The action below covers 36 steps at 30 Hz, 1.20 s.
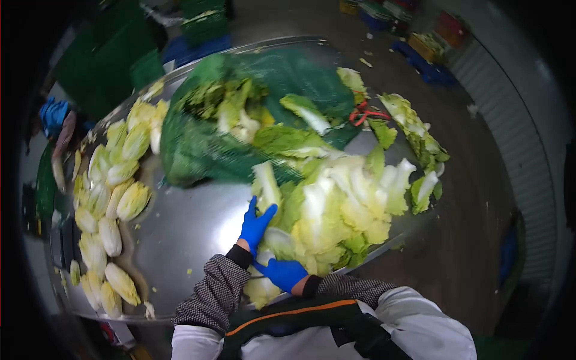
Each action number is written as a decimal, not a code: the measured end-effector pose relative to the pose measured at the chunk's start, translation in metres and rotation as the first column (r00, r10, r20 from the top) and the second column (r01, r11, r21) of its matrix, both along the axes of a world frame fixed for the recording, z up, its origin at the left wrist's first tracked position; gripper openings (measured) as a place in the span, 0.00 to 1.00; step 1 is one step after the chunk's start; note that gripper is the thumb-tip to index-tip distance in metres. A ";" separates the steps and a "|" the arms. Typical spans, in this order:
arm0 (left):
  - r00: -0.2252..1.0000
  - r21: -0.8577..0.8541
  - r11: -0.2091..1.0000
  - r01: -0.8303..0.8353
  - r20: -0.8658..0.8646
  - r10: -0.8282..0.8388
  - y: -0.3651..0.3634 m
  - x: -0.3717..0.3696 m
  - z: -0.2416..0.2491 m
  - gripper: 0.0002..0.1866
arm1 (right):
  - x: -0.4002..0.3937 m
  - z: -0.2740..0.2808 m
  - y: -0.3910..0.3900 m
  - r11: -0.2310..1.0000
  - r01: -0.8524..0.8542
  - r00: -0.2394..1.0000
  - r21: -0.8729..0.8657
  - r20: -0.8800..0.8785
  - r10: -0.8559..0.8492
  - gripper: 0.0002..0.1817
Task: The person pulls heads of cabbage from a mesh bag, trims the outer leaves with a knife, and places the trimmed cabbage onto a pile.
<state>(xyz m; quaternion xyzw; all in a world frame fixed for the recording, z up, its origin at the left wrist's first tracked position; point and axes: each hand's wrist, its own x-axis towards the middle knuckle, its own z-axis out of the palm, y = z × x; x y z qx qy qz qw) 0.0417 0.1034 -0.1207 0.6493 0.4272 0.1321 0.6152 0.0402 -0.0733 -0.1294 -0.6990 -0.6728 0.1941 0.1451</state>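
Item: one pale green-and-white cabbage piece (pixel 278 241), leafy, at the near edge of a broad grey metal table (pixel 189 234). We placed it just right of the blue-gloved left hand (pixel 256 225) and on the far side of the blue-gloved right hand (pixel 282 273). Both hands lay close to it; which was nearer we could not tell, nor its long axis, for the gloves and leaves overlapped it.

Left hand: partly open, thumb and fingers spread toward the far side; no firm hold showed. Right hand: fingers pointed left, loosely bent; we could not tell whether it gripped anything.

Beyond the left fingertips: one long white-ribbed leaf (pixel 266 183), lengthwise near to far. Right of both hands: a large heap of loose yellow-green leaves (pixel 336 207).

Containers: one dark green mesh bag (pixel 201 150), slack, at the table's far side, with leafy green heads (pixel 237 111) at its opening; whether they lay in it or on it we could not settle. Far right, on the floor, we noted one yellow crate (pixel 425 47) holding pale scraps. Left side of the table: many oblong pale-yellow cabbage heads (pixel 133 201), lying loose.
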 end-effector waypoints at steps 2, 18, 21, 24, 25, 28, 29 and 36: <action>0.958 -0.128 0.985 0.112 0.277 -0.073 -0.048 0.062 0.020 0.41 | 0.038 -0.051 -0.028 0.981 0.054 0.992 0.189 -0.123 -0.031 0.34; 0.710 0.361 0.665 0.653 0.012 -0.704 -0.177 0.391 0.088 0.43 | 0.532 0.019 -0.188 0.799 0.594 0.798 -0.093 0.196 -0.570 0.37; 0.806 0.621 0.563 0.545 -0.203 -0.555 -0.107 0.360 0.107 0.37 | 0.585 0.017 -0.204 0.663 0.747 0.662 -0.038 -0.039 -0.748 0.40; 0.869 0.807 0.326 0.493 -0.470 -0.151 0.001 0.289 0.098 0.39 | 0.572 0.036 -0.198 0.561 0.818 0.570 0.126 -0.307 -0.762 0.34; 0.821 0.795 0.244 0.555 -0.570 -0.011 0.031 0.259 0.095 0.40 | 0.558 0.035 -0.191 0.584 0.796 0.600 0.158 -0.334 -0.727 0.33; 0.395 0.405 0.512 0.758 -0.909 0.134 0.067 0.185 0.111 0.43 | 0.512 0.018 -0.171 0.711 0.696 0.689 0.103 -0.372 -0.622 0.28; 0.268 0.265 0.574 0.775 -0.960 0.082 0.072 0.163 0.107 0.43 | 0.494 0.016 -0.161 0.754 0.647 0.733 0.114 -0.367 -0.573 0.27; 0.452 0.271 0.825 0.495 -0.892 0.022 0.082 0.022 0.034 0.31 | 0.395 0.046 -0.069 0.907 0.421 0.782 0.000 -0.507 -0.363 0.23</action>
